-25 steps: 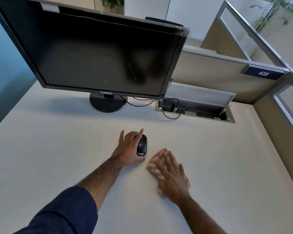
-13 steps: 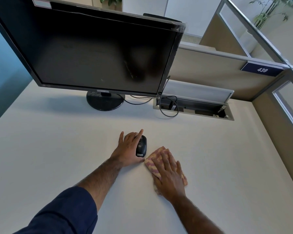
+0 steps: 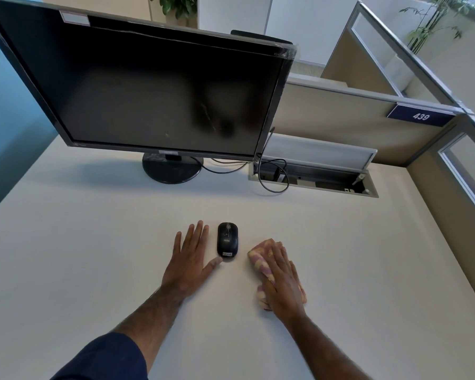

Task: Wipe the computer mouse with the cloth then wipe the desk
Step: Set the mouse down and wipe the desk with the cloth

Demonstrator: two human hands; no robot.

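A black computer mouse (image 3: 227,240) lies flat on the white desk (image 3: 93,256), uncovered. My left hand (image 3: 190,259) rests flat just left of it, fingers spread, with the thumb tip close to the mouse's near end. My right hand (image 3: 281,281) presses a pink and yellow cloth (image 3: 259,259) onto the desk to the right of the mouse. A gap of bare desk separates the cloth from the mouse. Most of the cloth is hidden under my palm.
A large dark monitor (image 3: 154,91) on a round stand (image 3: 172,169) fills the back left. An open cable tray (image 3: 313,179) with a looping cable sits at the back right. Beige partition walls (image 3: 340,119) close the desk behind and to the right.
My left hand has come off the mouse and now lies flat to its left. My right hand with the cloth has shifted slightly right, away from the mouse.
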